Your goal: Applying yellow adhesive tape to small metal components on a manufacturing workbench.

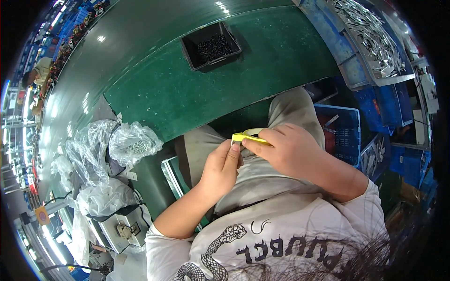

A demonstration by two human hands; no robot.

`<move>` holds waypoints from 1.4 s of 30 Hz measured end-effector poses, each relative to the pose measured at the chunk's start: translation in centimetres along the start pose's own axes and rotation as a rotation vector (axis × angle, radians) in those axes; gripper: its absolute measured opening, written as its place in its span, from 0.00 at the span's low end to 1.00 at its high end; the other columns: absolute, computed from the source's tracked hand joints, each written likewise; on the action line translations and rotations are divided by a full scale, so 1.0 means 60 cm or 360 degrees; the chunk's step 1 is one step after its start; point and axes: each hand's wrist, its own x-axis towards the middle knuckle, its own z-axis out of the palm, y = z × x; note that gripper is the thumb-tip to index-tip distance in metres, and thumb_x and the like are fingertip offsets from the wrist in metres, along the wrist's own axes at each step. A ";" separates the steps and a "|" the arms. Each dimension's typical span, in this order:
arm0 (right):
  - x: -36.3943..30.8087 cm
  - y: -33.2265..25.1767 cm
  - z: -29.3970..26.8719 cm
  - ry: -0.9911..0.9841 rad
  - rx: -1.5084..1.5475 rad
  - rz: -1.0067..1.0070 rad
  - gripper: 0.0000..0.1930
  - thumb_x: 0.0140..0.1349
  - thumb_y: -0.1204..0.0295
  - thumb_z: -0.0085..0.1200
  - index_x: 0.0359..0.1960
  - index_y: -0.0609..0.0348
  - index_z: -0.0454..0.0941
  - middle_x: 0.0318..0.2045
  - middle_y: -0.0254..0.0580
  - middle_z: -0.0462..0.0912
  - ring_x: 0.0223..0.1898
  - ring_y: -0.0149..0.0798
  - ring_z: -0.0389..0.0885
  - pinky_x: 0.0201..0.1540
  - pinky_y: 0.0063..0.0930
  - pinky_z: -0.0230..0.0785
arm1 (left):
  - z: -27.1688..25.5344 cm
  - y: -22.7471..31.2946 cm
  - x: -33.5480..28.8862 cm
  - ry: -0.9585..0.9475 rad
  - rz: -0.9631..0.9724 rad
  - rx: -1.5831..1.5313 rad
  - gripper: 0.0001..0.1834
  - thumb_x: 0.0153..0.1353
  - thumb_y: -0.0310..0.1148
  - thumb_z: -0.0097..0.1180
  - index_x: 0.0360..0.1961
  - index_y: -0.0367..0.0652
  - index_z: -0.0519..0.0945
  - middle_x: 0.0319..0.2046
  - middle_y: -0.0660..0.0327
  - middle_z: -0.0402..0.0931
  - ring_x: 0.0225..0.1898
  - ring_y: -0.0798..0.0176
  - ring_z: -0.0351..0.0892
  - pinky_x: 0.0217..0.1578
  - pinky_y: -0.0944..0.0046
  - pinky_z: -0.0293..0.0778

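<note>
Over my lap, my right hand (291, 149) grips a roll of yellow tape (253, 132). A short strip of the tape reaches from the roll to the fingertips of my left hand (221, 167). Those fingers are closed in a pinch, thumb uppermost, around a small greyish flat piece (236, 142) with the yellow strip lying at its top end. Most of that piece is hidden by my fingers, so its kind cannot be made out. The two hands are close together, nearly touching at the tape.
A black bin (211, 47) of small black parts stands on the green table (276, 51). At the right are a blue crate (349, 61) of metal strips and a lower blue basket (344, 129). Plastic bags (133, 143) and a grey metal device (123, 228) sit at the left.
</note>
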 end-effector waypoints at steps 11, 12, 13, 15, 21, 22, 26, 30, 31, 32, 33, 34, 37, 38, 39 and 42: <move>-0.011 0.009 -0.006 0.0010 -0.0022 0.0007 0.18 0.55 0.69 0.57 0.49 0.46 0.84 0.31 0.31 0.76 0.28 0.36 0.77 0.34 0.30 0.72 | -0.001 -0.010 -0.001 -0.0068 0.0017 -0.0283 0.15 0.78 0.37 0.37 0.47 0.37 0.73 0.25 0.63 0.72 0.24 0.72 0.70 0.24 0.72 0.68; -0.011 0.009 -0.007 0.0010 -0.0024 0.0009 0.18 0.55 0.69 0.57 0.49 0.46 0.84 0.31 0.31 0.76 0.28 0.36 0.77 0.34 0.30 0.72 | 0.000 -0.010 -0.001 -0.0051 -0.0011 -0.0318 0.16 0.78 0.37 0.37 0.48 0.36 0.72 0.25 0.62 0.73 0.24 0.71 0.70 0.24 0.72 0.68; -0.010 0.010 -0.007 0.0029 -0.0018 0.0004 0.18 0.55 0.69 0.57 0.49 0.46 0.84 0.31 0.31 0.76 0.28 0.36 0.77 0.34 0.30 0.72 | 0.001 -0.009 -0.002 -0.0034 -0.0038 -0.0354 0.16 0.78 0.37 0.37 0.49 0.35 0.72 0.26 0.61 0.73 0.24 0.70 0.71 0.24 0.72 0.69; -0.011 0.011 -0.008 0.0050 -0.0011 -0.0003 0.18 0.55 0.69 0.58 0.49 0.46 0.84 0.31 0.31 0.76 0.28 0.36 0.77 0.34 0.30 0.72 | 0.000 -0.006 -0.003 -0.0025 -0.0037 -0.0372 0.16 0.78 0.37 0.37 0.49 0.35 0.72 0.26 0.60 0.74 0.24 0.70 0.71 0.24 0.71 0.69; -0.012 0.013 -0.019 0.0018 -0.0090 -0.0026 0.18 0.54 0.69 0.58 0.48 0.46 0.84 0.29 0.31 0.75 0.27 0.35 0.76 0.32 0.28 0.71 | 0.000 -0.002 -0.006 0.0038 0.0009 -0.0486 0.16 0.78 0.38 0.36 0.44 0.37 0.73 0.25 0.63 0.73 0.23 0.75 0.67 0.24 0.73 0.68; -0.012 0.014 -0.015 0.0065 -0.0077 -0.0037 0.18 0.54 0.69 0.58 0.48 0.46 0.84 0.29 0.31 0.74 0.26 0.34 0.76 0.32 0.28 0.71 | 0.000 -0.003 -0.005 0.0049 0.0002 -0.0511 0.16 0.78 0.38 0.36 0.45 0.37 0.73 0.25 0.63 0.73 0.22 0.74 0.67 0.24 0.73 0.69; -0.013 0.014 -0.015 0.0100 -0.0098 -0.0037 0.17 0.54 0.68 0.58 0.47 0.45 0.85 0.28 0.30 0.73 0.26 0.34 0.75 0.31 0.28 0.70 | 0.000 -0.009 -0.005 0.0041 0.0051 -0.0544 0.16 0.79 0.38 0.35 0.47 0.36 0.73 0.25 0.62 0.74 0.22 0.73 0.68 0.24 0.72 0.69; -0.013 0.014 -0.014 0.0103 -0.0105 -0.0022 0.17 0.53 0.68 0.58 0.47 0.44 0.85 0.27 0.30 0.73 0.25 0.34 0.75 0.30 0.28 0.70 | -0.003 -0.016 -0.006 -0.0015 0.0112 -0.0530 0.18 0.78 0.39 0.37 0.52 0.36 0.73 0.26 0.59 0.75 0.26 0.67 0.73 0.23 0.69 0.71; -0.013 0.014 -0.013 0.0099 -0.0102 -0.0024 0.17 0.53 0.68 0.58 0.47 0.44 0.85 0.27 0.30 0.72 0.25 0.34 0.75 0.30 0.28 0.70 | -0.004 -0.018 -0.006 -0.0032 0.0116 -0.0547 0.18 0.78 0.39 0.37 0.52 0.36 0.73 0.26 0.58 0.75 0.26 0.67 0.73 0.23 0.68 0.71; -0.013 0.015 -0.013 0.0093 -0.0102 -0.0026 0.17 0.53 0.68 0.58 0.47 0.44 0.85 0.27 0.30 0.72 0.25 0.34 0.75 0.30 0.28 0.70 | -0.004 -0.019 -0.006 -0.0031 0.0115 -0.0545 0.18 0.78 0.39 0.37 0.52 0.36 0.73 0.26 0.58 0.75 0.26 0.67 0.73 0.23 0.68 0.71; -0.013 0.016 -0.012 0.0094 -0.0100 -0.0026 0.17 0.53 0.68 0.58 0.47 0.44 0.85 0.27 0.30 0.72 0.25 0.34 0.75 0.30 0.28 0.70 | -0.006 -0.020 -0.005 -0.0060 0.0148 -0.0558 0.19 0.78 0.40 0.37 0.52 0.36 0.73 0.27 0.58 0.75 0.26 0.67 0.73 0.23 0.68 0.71; -0.012 0.016 -0.012 0.0096 -0.0083 -0.0025 0.17 0.53 0.68 0.58 0.47 0.44 0.85 0.27 0.30 0.72 0.25 0.34 0.75 0.30 0.28 0.70 | -0.006 -0.020 -0.005 -0.0089 0.0181 -0.0571 0.19 0.78 0.40 0.37 0.52 0.35 0.73 0.27 0.58 0.75 0.26 0.66 0.73 0.24 0.68 0.71; -0.012 0.017 -0.010 0.0091 -0.0053 -0.0025 0.18 0.53 0.68 0.58 0.47 0.44 0.85 0.27 0.30 0.72 0.25 0.34 0.75 0.30 0.28 0.70 | -0.002 -0.018 -0.004 -0.0034 0.0249 -0.0526 0.19 0.78 0.40 0.37 0.51 0.35 0.74 0.26 0.57 0.75 0.26 0.66 0.73 0.24 0.68 0.71; -0.012 0.018 -0.009 0.0085 -0.0043 -0.0028 0.18 0.53 0.68 0.58 0.48 0.45 0.85 0.27 0.30 0.72 0.25 0.34 0.75 0.31 0.28 0.70 | 0.000 -0.017 -0.003 -0.0031 0.0243 -0.0524 0.19 0.78 0.40 0.37 0.51 0.35 0.74 0.26 0.57 0.75 0.26 0.66 0.73 0.24 0.68 0.71; -0.011 0.019 -0.008 0.0085 -0.0036 -0.0027 0.18 0.53 0.68 0.58 0.48 0.45 0.85 0.27 0.30 0.72 0.25 0.34 0.75 0.31 0.28 0.70 | 0.003 -0.016 -0.001 -0.0001 0.0271 -0.0510 0.19 0.78 0.40 0.37 0.51 0.35 0.74 0.26 0.58 0.74 0.26 0.66 0.73 0.24 0.68 0.71; -0.010 0.022 -0.005 0.0106 0.0002 -0.0016 0.18 0.54 0.68 0.58 0.48 0.45 0.85 0.28 0.30 0.74 0.25 0.34 0.75 0.31 0.28 0.70 | 0.002 -0.022 0.002 0.0007 0.0287 -0.0540 0.18 0.78 0.38 0.37 0.51 0.34 0.73 0.29 0.60 0.73 0.27 0.69 0.72 0.26 0.69 0.70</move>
